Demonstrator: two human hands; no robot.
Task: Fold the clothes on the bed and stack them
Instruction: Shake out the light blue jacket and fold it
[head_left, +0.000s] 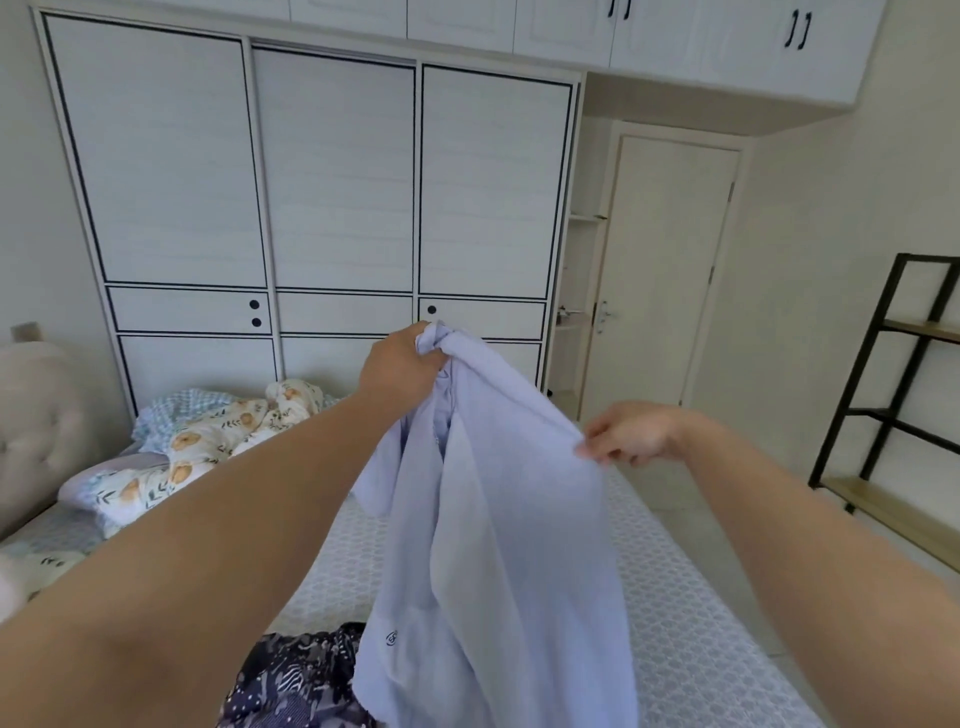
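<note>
A pale lavender shirt (509, 519) hangs in the air above the bed (691, 613). My left hand (400, 364) grips a bunched top part of the shirt, raised high. My right hand (631, 434) pinches the shirt's edge further right and lower. The cloth drapes down between them, with a small logo near its lower left. A dark navy patterned garment (296, 675) lies crumpled on the bed below, partly hidden by the shirt and my left arm.
A floral quilt (218, 431) and pillow (119, 493) lie heaped at the head of the bed, by a padded headboard (36, 415). White sliding wardrobes (332, 182) stand behind. A door (660, 270) and a black metal shelf (893, 395) are on the right.
</note>
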